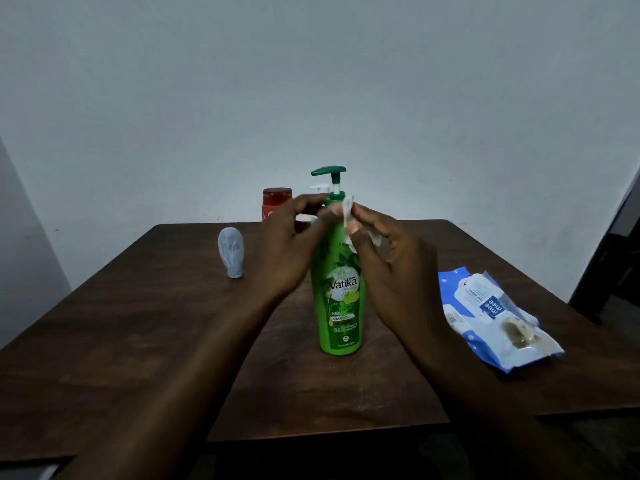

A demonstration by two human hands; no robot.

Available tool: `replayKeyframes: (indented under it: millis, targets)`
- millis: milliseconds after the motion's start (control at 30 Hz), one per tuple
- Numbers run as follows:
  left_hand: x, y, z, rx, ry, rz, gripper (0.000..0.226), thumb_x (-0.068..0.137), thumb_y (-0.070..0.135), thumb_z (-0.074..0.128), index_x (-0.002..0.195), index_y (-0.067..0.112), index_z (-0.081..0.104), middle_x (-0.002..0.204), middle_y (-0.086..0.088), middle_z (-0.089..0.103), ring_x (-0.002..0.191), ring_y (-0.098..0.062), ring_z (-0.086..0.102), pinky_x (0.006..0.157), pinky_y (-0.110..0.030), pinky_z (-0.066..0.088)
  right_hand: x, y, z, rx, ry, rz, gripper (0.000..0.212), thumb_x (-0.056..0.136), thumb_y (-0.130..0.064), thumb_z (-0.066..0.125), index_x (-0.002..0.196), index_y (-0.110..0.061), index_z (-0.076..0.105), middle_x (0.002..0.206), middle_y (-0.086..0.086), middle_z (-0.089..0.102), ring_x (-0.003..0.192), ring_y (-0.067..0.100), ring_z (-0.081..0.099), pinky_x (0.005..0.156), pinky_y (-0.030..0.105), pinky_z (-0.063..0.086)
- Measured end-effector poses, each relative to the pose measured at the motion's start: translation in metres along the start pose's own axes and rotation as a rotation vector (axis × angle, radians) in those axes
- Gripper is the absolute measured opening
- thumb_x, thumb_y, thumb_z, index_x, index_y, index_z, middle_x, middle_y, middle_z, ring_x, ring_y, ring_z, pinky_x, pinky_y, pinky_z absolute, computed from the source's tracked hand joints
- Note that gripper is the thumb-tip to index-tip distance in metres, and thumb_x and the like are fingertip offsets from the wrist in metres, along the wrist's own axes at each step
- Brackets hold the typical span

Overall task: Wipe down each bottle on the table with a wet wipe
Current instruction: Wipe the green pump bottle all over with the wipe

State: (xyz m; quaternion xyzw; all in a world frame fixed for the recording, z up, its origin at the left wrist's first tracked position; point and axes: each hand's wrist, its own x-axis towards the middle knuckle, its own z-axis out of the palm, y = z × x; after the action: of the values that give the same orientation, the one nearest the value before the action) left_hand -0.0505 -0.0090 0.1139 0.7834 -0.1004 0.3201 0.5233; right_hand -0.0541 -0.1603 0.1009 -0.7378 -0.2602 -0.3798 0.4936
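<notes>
**Green pump bottle: wipe at the neck**

Step in hand (judged): the wipe is being set against the neck, and the body is not yet covered. The green pump bottle [341, 306] stands upright mid-counter [138, 341], with both hands meeting at its neck.

- Right hand [391, 261]: fingers narrow, thumb and forefinger pinching the wet wipe [347, 216], which hangs bunched against the bottle's shoulder.
- Left hand [284, 244]: fingers curled close at the neck, apparently pinching the wipe's other edge. I cannot tell whether they also touch the bottle.

Method note: spread the wipe flat before wrapping, since a bunched wad cleans only a thin strip. Steady the bottle at the collar with one hand, because it is tall on a narrow base and likely to tip under a sideways stroke. Work top down, turning the bottle, and keep pressure off the pump head.

Appearance: glossy green plastic, a darker green pump and a printed label with white lettering. It will probably be slippery once wet.

Surroundings:
- Right of the bottle: a blue-and-white wipes pack [491, 317], lying flat.
- Left and a little farther: a small grey bottle [231, 252], narrow end down.
- Behind: a red-capped bottle [277, 202], partly hidden by the left hand, with a white pump [318, 188] just beside it.
</notes>
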Motion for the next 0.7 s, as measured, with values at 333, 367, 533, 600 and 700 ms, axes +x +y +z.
replayKeyframes:
  millis: [333,367,533,600,700]
  targets:
    - [-0.028,-0.017,0.011,-0.183,-0.057,-0.086,0.039,0.078,0.035,0.083,0.112,0.020,0.073,0.101,0.005,0.078,0.097,-0.008,0.073,0.079,-0.026,0.060,0.011,0.005,-0.005,0.303,-0.040,0.243,0.018,0.094,-0.019,0.067,0.110,-0.021,0.074,0.101,-0.011,0.075,0.095,-0.003,0.069,0.078,0.014,0.054]
    - [-0.028,-0.017,0.011,-0.192,-0.076,-0.085,0.035,0.080,0.031,0.083,0.111,0.020,0.074,0.100,0.005,0.078,0.095,-0.009,0.073,0.078,-0.024,0.059,0.013,0.007,-0.005,0.376,-0.071,0.290,0.019,0.094,-0.018,0.067,0.112,-0.021,0.073,0.103,-0.008,0.076,0.098,0.001,0.070,0.079,0.018,0.055]
    - [-0.023,-0.013,0.004,-0.190,-0.172,-0.090,0.029,0.083,0.028,0.081,0.110,0.020,0.076,0.098,0.005,0.079,0.092,-0.011,0.075,0.081,-0.030,0.061,0.030,0.024,-0.007,0.625,-0.297,0.373,0.026,0.101,-0.012,0.052,0.123,-0.013,0.066,0.111,-0.003,0.075,0.106,0.010,0.069,0.085,0.022,0.054]
    - [-0.021,-0.012,0.001,-0.185,-0.218,-0.094,0.029,0.082,0.030,0.080,0.109,0.020,0.077,0.100,0.004,0.079,0.094,-0.013,0.075,0.085,-0.038,0.062,0.035,0.031,-0.008,0.753,-0.410,0.394,0.028,0.103,-0.014,0.047,0.124,-0.010,0.064,0.120,0.005,0.072,0.116,0.020,0.065,0.097,0.031,0.052]
    - [-0.021,-0.009,-0.002,-0.172,-0.271,-0.097,0.028,0.081,0.030,0.081,0.107,0.020,0.078,0.099,0.003,0.079,0.093,-0.016,0.076,0.085,-0.044,0.062,0.043,0.032,-0.007,0.990,-0.595,0.543,0.038,0.097,-0.023,0.044,0.123,-0.006,0.066,0.127,0.016,0.066,0.122,0.030,0.060,0.107,0.045,0.047]
